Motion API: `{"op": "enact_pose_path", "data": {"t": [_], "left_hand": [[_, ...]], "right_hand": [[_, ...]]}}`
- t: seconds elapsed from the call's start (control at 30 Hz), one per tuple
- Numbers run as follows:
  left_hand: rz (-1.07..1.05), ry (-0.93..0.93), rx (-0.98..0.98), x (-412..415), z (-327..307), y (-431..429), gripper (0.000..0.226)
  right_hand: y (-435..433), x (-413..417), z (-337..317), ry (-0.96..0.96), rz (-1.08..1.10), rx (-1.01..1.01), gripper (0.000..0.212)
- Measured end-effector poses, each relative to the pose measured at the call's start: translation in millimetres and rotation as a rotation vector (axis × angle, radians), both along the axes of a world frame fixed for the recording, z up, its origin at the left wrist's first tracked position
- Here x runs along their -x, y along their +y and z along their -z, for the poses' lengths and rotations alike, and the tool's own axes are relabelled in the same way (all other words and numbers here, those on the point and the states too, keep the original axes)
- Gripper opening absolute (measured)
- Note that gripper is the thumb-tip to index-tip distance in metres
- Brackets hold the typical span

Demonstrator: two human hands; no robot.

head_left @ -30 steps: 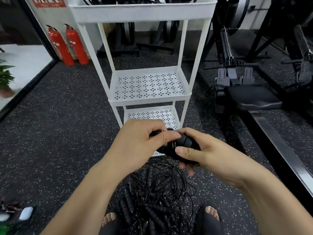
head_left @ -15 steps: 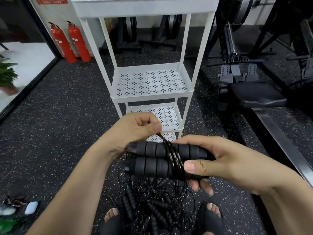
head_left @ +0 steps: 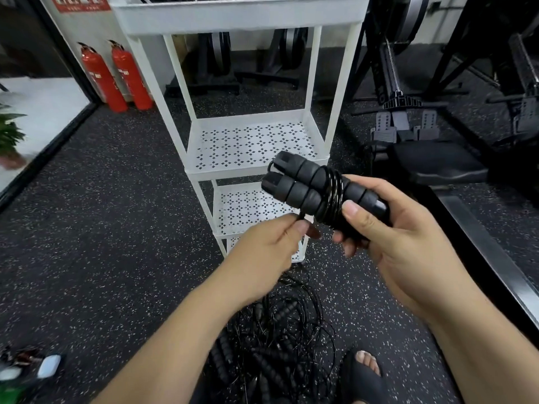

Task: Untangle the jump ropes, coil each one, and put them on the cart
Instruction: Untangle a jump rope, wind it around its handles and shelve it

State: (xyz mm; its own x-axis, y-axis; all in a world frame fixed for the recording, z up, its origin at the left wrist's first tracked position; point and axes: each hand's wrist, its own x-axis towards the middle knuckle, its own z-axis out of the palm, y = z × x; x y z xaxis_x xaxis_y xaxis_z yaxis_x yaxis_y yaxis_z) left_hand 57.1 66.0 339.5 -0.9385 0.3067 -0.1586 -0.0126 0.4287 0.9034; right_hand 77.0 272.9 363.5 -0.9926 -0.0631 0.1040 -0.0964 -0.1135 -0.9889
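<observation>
My right hand (head_left: 388,237) grips a coiled jump rope (head_left: 309,185): two black ribbed handles side by side, with the thin black cord wound around their middle. The handles point up and to the left, in front of the white cart (head_left: 250,167). My left hand (head_left: 268,249) pinches the loose end of the cord just below the handles. A tangled pile of black jump ropes (head_left: 274,345) lies on the floor by my feet. Black ropes show in the cart's top tray (head_left: 233,16).
The cart's middle shelf (head_left: 253,141) and lower shelf (head_left: 248,205) have perforated floors. Two red fire extinguishers (head_left: 116,77) stand at the back left. A rowing machine (head_left: 423,158) and its rail sit on the right. Small items (head_left: 29,368) lie at the bottom left.
The handle bundle has risen and tilted from level to pointing up-left. My left hand has dropped from above the handles to below them, holding the cord end.
</observation>
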Motion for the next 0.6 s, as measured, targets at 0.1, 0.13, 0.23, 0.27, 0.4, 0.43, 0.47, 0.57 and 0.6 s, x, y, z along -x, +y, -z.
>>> {"op": "enact_pose_path", "data": {"t": [0.1, 0.13, 0.23, 0.27, 0.4, 0.43, 0.47, 0.57, 0.6], "left_hand": [[0.083, 0.068, 0.158, -8.6, -0.1, 6.2, 0.038], [0.108, 0.089, 0.195, -10.9, 0.1, 7.0, 0.04], [0.17, 0.125, 0.305, -14.9, -1.3, 6.7, 0.041], [0.189, 0.142, 0.328, -16.0, -2.2, 5.8, 0.041], [0.234, 0.241, 0.337, -16.9, -13.7, -1.3, 0.04], [0.215, 0.253, 0.32, -14.9, -17.3, -5.1, 0.036], [0.184, 0.263, 0.293, -12.1, -20.3, -10.2, 0.032], [0.047, 0.278, 0.175, -5.0, -27.2, -27.2, 0.023], [0.005, 0.292, 0.13, -3.2, -28.1, -31.8, 0.022]], "right_hand": [[-0.4, 3.0, 6.6, 0.049, 0.073, -0.105, 0.028], [-0.8, 4.2, 9.1, 0.058, 0.1, -0.166, 0.028], [-1.7, 8.2, 16.7, 0.043, 0.161, -0.326, 0.028], [-1.7, 9.6, 19.1, 0.031, 0.179, -0.356, 0.027], [1.2, 16.5, 27.5, 0.034, 0.192, -0.561, 0.03], [2.1, 17.6, 28.4, 0.031, 0.154, -0.611, 0.03], [2.7, 17.5, 27.8, 0.019, 0.104, -0.64, 0.031], [3.4, 14.2, 20.1, -0.025, -0.062, -0.681, 0.029], [3.0, 12.0, 16.6, -0.042, -0.136, -0.685, 0.028]]}}
